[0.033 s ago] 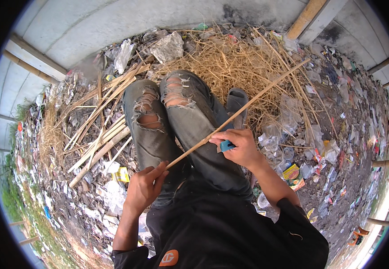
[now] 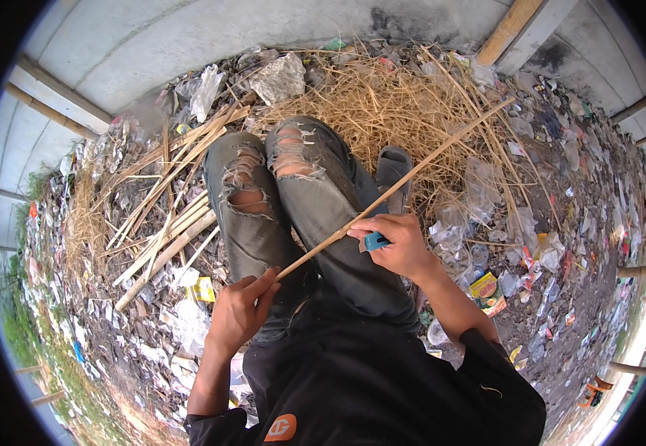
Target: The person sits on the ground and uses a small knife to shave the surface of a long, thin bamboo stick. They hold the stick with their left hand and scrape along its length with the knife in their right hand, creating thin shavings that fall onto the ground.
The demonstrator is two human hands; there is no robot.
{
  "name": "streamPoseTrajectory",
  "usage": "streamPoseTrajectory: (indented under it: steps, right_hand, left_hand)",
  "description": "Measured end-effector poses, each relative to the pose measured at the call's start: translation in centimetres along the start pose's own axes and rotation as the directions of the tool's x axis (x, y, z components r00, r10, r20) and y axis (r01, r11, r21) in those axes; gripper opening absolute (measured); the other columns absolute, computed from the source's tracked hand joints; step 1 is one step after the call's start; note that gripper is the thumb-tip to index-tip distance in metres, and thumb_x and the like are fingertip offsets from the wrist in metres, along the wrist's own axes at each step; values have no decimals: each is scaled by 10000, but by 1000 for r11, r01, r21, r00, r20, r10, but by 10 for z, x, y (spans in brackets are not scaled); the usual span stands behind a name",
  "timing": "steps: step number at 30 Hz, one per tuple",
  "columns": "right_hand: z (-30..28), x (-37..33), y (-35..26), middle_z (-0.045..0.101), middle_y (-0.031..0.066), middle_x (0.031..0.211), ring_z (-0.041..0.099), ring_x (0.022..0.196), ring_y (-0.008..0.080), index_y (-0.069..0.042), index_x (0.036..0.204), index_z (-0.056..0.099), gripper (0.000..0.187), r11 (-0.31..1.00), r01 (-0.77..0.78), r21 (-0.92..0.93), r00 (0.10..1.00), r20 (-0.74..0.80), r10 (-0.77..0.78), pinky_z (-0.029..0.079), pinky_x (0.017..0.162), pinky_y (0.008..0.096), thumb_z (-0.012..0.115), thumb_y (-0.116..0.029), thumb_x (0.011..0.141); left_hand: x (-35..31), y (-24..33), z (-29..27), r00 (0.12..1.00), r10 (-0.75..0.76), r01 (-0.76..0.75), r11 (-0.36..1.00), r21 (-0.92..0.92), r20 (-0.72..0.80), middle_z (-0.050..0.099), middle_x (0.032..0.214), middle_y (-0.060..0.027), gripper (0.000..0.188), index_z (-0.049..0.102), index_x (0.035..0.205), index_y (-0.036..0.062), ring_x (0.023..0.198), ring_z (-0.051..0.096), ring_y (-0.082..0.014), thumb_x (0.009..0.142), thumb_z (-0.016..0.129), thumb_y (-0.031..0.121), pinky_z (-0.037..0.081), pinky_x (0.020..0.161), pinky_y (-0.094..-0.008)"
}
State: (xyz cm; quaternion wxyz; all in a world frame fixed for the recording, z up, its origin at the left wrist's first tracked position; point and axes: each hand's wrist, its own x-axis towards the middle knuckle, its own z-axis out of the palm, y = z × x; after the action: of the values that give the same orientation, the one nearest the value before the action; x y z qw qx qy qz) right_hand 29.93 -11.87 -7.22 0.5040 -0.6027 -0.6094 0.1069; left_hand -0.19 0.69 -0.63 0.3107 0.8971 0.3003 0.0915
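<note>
A long, thin bamboo stick (image 2: 431,161) slants across my lap, its far end up to the right over the straw. My left hand (image 2: 241,308) pinches its near end. Closed around a small blue-handled tool (image 2: 375,241), my right hand (image 2: 405,249) has its fingertips against the stick near a node. No blade shows; the rest of that tool is hidden by the fingers. Under the stick are my bent knees in torn dark trousers (image 2: 315,201).
Split bamboo strips (image 2: 181,215) lie left of my knees. Ahead is a heap of dry shavings (image 2: 382,97), with a grey stone (image 2: 278,78) beside it. A concrete wall (image 2: 226,26) closes the far side. Plastic litter (image 2: 464,223) covers the ground; a grey sandal (image 2: 393,165) shows past my knee.
</note>
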Motion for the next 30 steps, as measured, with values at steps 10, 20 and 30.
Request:
streamPoseTrajectory:
  steps: [10, 20, 30]
  right_hand:
    - [-5, 14, -19, 682, 116, 761, 658, 656, 333, -50, 948, 693, 199, 924, -319, 210, 915, 323, 243, 503, 635, 411, 780, -226, 974]
    - [-9, 4, -45, 472, 128, 623, 497, 540, 225, -13, 949, 603, 341, 886, -461, 51, 886, 76, 457, 384, 560, 384, 628, -322, 1091]
    - [6, -5, -26, 624, 246, 640, 640, 654, 502, -18, 909, 598, 473, 852, -396, -343, 874, 144, 464, 484, 573, 559, 606, -455, 1090]
  left_hand:
    - [2, -1, 2, 998, -6, 11, 996, -84, 58, 692, 762, -192, 254, 739, 1239, -2, 672, 704, -357, 1021, 706, 123, 522, 613, -435]
    - [15, 17, 36, 962, -217, 269, 869, -416, 168, 597, 660, -35, 256, 771, 1163, -17, 630, 528, -80, 1091, 638, 189, 426, 580, -310]
    - [22, 34, 58, 985, -164, 137, 938, -318, -60, 729, 867, -276, 246, 734, 1204, -65, 751, 751, -395, 1023, 705, 100, 553, 682, -420]
